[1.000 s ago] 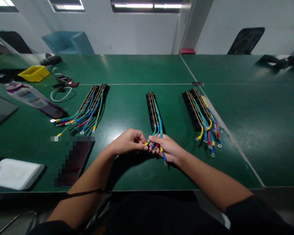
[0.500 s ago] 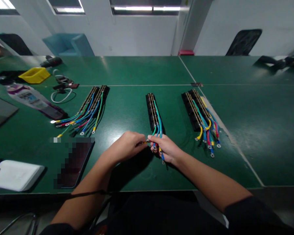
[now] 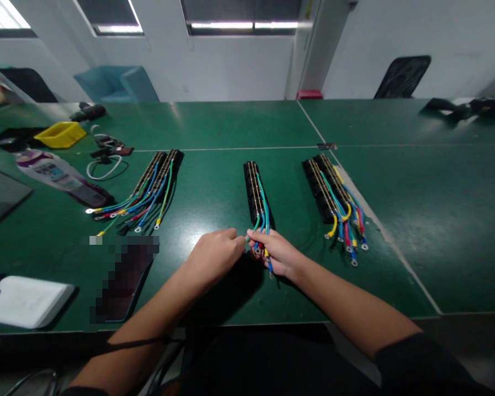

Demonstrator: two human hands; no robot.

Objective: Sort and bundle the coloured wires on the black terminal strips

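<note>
Both hands meet near the middle of the desk's near edge, touching at the fingertips.

- Right hand [image 3: 278, 254]: curled shut around the loose ends of the wires [image 3: 264, 221]. Green, blue, red and yellow show, and one blue end with its lug sticks out below the fist.
- Left hand [image 3: 216, 254]: fingers drawn together, tips pinching at one wire end right against the right hand's fingers. Can't tell which wire; the contact is too small to see.
- The wires run from the middle terminal strip [image 3: 252, 190], which lies flat on the desk [image 3: 214, 126] just beyond the hands, long axis pointing to the far edge.

Handling, my read: the wires are light, thin and floppy, so they'll bend anywhere. The strip is stiff and light and will likely slide if the wires are tugged. Best hold is on the insulated sleeve just behind the ring lug. The lugs are small and could slip from a pinch.

Also there: the left strip pair [image 3: 160, 170] and right strip pair [image 3: 324, 187], both wired, flank the middle one, well apart from it. A yellow tray [image 3: 61, 133] and a white cable [image 3: 103, 168] sit toward the far-left corner. A white pouch [image 3: 25, 300] is at the near-left edge.
</note>
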